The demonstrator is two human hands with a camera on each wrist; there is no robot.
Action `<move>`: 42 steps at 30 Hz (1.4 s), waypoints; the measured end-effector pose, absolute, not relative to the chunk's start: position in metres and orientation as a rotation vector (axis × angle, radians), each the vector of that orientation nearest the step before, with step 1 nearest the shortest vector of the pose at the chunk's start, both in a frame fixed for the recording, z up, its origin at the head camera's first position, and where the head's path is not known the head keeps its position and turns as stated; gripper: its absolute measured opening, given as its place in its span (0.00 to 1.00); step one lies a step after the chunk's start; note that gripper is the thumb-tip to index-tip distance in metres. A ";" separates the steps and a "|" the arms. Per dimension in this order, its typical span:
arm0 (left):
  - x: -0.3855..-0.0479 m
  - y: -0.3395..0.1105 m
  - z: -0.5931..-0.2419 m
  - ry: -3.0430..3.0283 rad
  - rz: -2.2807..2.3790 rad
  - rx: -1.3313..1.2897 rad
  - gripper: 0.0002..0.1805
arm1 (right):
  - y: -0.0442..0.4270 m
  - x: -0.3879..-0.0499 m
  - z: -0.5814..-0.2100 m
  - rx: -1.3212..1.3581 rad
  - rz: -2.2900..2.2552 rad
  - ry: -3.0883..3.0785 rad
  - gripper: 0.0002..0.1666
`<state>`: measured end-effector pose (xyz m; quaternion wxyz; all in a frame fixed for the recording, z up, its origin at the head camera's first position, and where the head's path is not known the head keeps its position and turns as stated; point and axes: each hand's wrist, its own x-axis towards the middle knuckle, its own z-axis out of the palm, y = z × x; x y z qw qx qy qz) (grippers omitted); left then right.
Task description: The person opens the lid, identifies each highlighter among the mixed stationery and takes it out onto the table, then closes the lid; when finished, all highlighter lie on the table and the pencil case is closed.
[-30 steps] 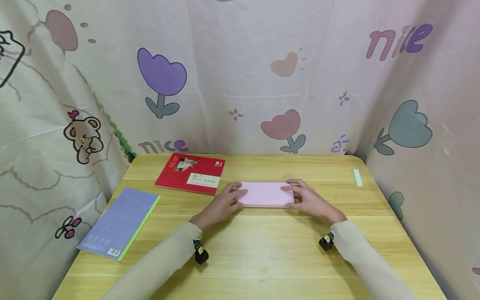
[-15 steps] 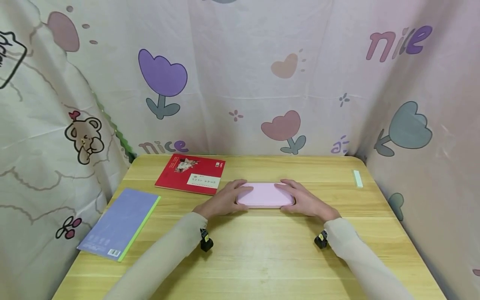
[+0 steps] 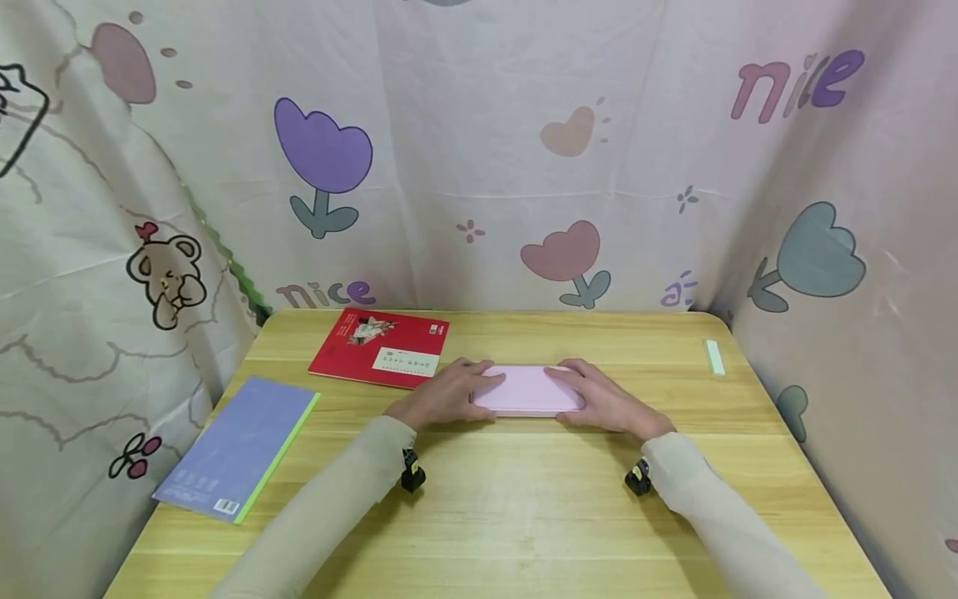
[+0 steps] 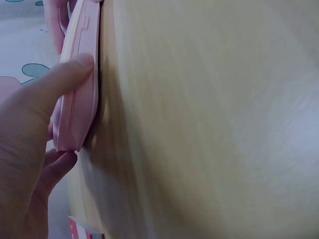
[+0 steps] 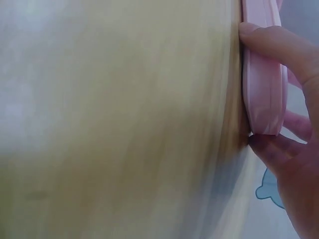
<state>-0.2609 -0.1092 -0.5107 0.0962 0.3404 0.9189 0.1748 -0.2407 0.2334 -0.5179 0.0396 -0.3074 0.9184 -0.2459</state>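
Observation:
A flat pink case (image 3: 528, 389) lies on the wooden table, its long side facing the person. The left hand (image 3: 449, 394) grips its left end, and the right hand (image 3: 609, 401) grips its right end. In the left wrist view the left thumb presses the near side of the pink case (image 4: 84, 104), with fingers bent round its end. The right wrist view has the right hand (image 5: 294, 124) holding the other end of the pink case (image 5: 264, 94), thumb on the near side. The far fingers are partly hidden behind the case.
A red book (image 3: 382, 345) lies at the back left, close to the left hand. A blue-purple book with a green edge (image 3: 235, 445) is at the left edge. A small pale strip (image 3: 714, 357) lies at the back right. A printed curtain (image 3: 464, 150) hangs behind the table (image 3: 524, 507).
Both hands have moved inward and closed more firmly round the ends of the pink case. The case has barely moved, and the books and strip lie as before.

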 end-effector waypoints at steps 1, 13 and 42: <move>-0.262 -0.109 -0.510 2.723 0.504 1.026 0.43 | 0.234 -0.240 -0.517 -0.945 -0.745 2.817 0.50; -0.275 -0.104 -0.498 2.638 0.571 1.015 0.39 | 0.239 -0.240 -0.516 -0.883 -0.741 2.805 0.53; -0.290 -0.110 -0.501 2.485 1.385 0.296 0.39 | 0.256 -0.243 -0.511 -0.821 -1.164 2.803 0.40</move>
